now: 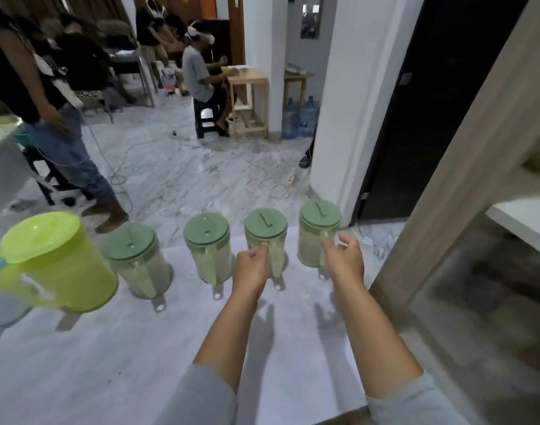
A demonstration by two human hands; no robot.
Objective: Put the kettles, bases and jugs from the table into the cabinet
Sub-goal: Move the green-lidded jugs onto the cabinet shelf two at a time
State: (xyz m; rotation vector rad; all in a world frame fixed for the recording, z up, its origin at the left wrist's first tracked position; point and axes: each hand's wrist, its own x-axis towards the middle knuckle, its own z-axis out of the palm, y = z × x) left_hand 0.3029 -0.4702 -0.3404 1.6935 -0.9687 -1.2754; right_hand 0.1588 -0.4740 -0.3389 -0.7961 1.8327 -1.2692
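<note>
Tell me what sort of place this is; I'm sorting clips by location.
Probably a home turned recording space: grey marble-patterned floor, blue water-cooler bottles by a small wooden table, and loose white cables trailing across it.

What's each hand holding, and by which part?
Left hand is at the handle of the second jug from right; right hand at the rightmost jug handle. Closed grips can't be told.

soft indoor light from above, faint arm shadows on the pale table (109, 363), dark doorway (431, 102) at right, wide-angle bending at edges, overall motion blur, hazy background
</note>
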